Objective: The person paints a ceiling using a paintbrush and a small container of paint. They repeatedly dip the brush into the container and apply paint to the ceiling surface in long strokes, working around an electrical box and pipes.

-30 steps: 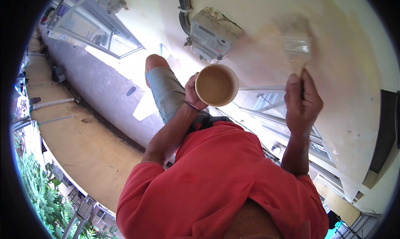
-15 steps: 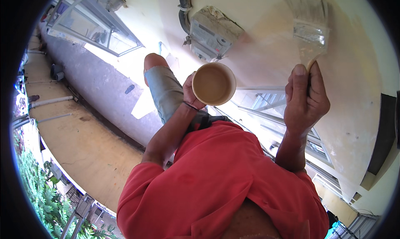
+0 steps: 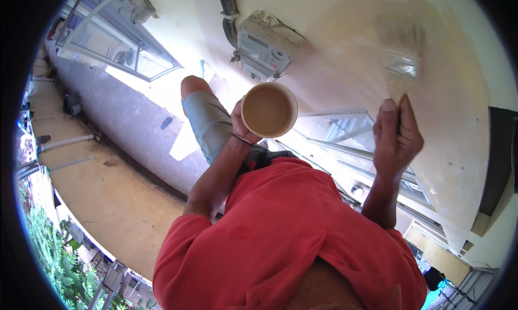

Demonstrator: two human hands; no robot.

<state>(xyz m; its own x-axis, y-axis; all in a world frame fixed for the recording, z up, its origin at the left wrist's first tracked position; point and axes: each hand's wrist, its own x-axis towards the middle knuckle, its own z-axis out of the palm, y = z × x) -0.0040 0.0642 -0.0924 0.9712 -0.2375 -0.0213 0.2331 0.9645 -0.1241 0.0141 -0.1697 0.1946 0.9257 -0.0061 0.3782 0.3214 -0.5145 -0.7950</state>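
Observation:
My left hand (image 3: 241, 123) is wrapped round the side of a round cup (image 3: 269, 110) with pale brownish liquid in it. The cup is in front of my body, its mouth facing up. In my right hand (image 3: 397, 134) is a wide paintbrush (image 3: 402, 61), pinched by its handle between thumb and fingers. The bristles, blurred by motion, lie against the cream wall (image 3: 345, 56), where a damp-looking, darker patch surrounds them. The brush's metal band is smeared with pale stuff.
A dusty meter box (image 3: 270, 42) is fixed to the wall left of the brush, with a dark pipe (image 3: 227, 15) beside it. An open window (image 3: 121, 37) juts out at far left; another window frame (image 3: 337, 123) is below the brush. A ledge (image 3: 118, 196) runs along the left.
My right hand has lowered slightly, and the brush with it, along the wall. The cup has shifted a little left in the view, as have the meter box and window.

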